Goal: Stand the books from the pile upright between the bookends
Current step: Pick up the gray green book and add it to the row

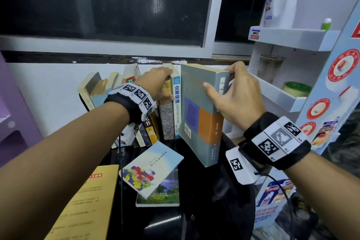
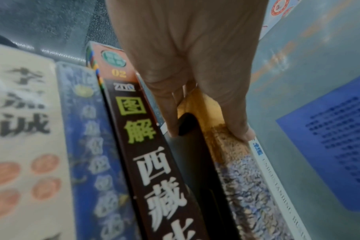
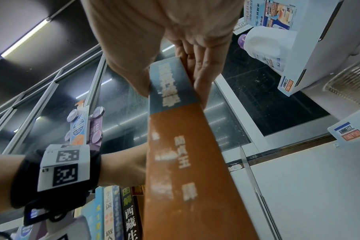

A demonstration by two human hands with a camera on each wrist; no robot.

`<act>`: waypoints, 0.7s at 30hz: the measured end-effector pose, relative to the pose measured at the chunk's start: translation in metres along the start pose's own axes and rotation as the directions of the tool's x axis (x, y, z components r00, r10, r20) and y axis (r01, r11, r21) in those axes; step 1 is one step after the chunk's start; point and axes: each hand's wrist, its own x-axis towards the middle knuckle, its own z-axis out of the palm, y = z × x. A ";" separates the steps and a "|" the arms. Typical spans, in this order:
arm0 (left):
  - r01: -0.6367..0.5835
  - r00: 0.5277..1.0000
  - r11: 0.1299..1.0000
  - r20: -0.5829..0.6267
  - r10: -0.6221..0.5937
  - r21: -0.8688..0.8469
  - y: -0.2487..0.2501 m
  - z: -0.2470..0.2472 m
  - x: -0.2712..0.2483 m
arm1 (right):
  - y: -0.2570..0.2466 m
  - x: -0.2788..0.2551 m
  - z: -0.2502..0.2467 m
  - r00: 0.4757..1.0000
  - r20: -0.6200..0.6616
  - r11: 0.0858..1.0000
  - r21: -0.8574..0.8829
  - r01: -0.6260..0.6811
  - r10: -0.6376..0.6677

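Observation:
A row of books (image 1: 148,126) stands against the white wall. My left hand (image 1: 163,85) grips the top of a speckled-spine book (image 1: 167,121) in that row, fingers over the top edge and thumb on the spine (image 2: 236,170). A black rounded plate (image 2: 187,129), perhaps a bookend, stands beside it. My right hand (image 1: 233,93) grips the top of a grey-and-orange book (image 1: 196,115), which is upright and slightly tilted at the row's right end, next to a white-and-blue book (image 1: 176,103). Thumb and fingers pinch its spine (image 3: 175,146). A two-book pile (image 1: 150,169) lies flat on the black table (image 1: 194,191).
A yellow book (image 1: 85,200) lies at the lower left. Several books (image 1: 97,91) lean at the row's left end. A white shelf unit (image 1: 282,99) with a tape roll (image 1: 296,87) stands close on the right. A dark window runs above the wall.

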 end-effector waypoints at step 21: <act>0.045 0.998 0.998 -0.039 -0.047 -0.053 -0.006 0.005 0.004 | -0.015 0.062 0.036 0.999 -0.031 0.997 -0.062 0.036 -0.038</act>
